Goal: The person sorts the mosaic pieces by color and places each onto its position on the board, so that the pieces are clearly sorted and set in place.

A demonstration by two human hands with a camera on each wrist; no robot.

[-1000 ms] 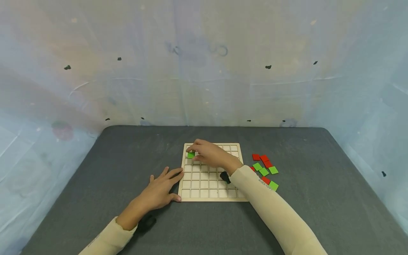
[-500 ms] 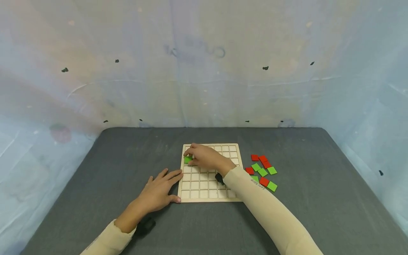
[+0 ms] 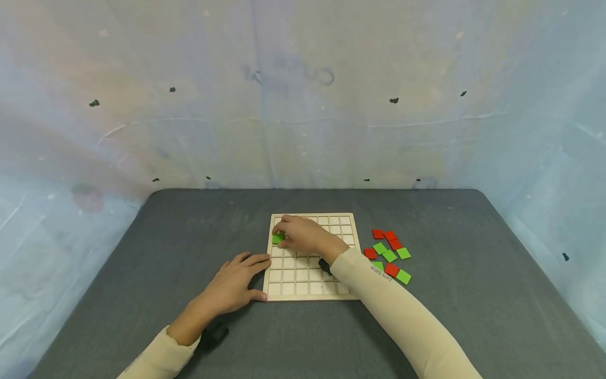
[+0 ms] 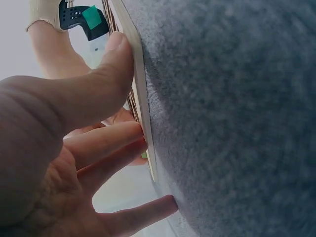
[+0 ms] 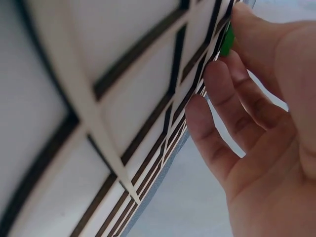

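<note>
On the board [image 3: 302, 275], the right hand [image 3: 303, 234] is pinching a tile [image 3: 278, 239] nearer the front than before, apparently seating it; the left hand [image 3: 232, 285], spread, is touching the edge [image 4: 139, 74].

We see the right hand [image 5: 271, 145] pinching a mostly hidden green tile [image 5: 227, 42] at the board's [image 5: 91, 116] far end. Other fingertips [image 5: 199, 111] close to the surface, contact unclear. Board grid: pale squares [image 5: 143, 98], dark-edged, nearest blurred. Grey table [image 5: 157, 185] strip beyond.

Soft light, faint shadows, blurry board [image 5: 113, 113] up close
</note>
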